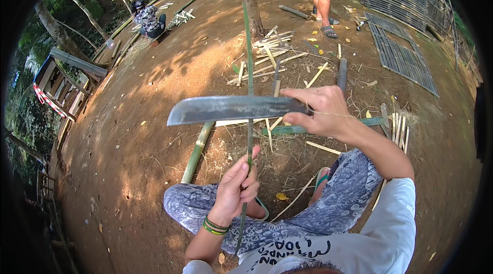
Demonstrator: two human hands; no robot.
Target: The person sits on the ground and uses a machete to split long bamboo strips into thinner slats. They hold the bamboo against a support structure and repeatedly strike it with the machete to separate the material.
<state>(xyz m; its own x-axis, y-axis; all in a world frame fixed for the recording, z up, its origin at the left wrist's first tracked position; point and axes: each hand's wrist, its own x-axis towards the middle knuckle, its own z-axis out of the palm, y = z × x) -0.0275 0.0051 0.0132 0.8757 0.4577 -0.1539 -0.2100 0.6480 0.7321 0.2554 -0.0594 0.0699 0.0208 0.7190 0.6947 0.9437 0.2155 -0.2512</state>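
My left hand [239,184] is closed round a long, thin green bamboo strip [250,138] that stands nearly upright before me. Its lower end reaches down past my lap. My right hand [326,109] grips a machete [226,109] by its handle, which the fingers mostly hide. The broad grey blade lies level, pointing left, and crosses in front of the strip above my left hand. Whether blade and strip touch, I cannot tell. Beyond my left knee a green bamboo pole [197,153] lies on the ground; another green bamboo piece [292,129] lies under my right wrist.
Pale split sticks [272,55] are scattered ahead around a tree trunk [252,12]. A person [149,21] crouches at the far left; another person's leg [324,7] shows at the back. Slatted bamboo panels [403,50] lie at the right. A small shelter [56,81] stands left.
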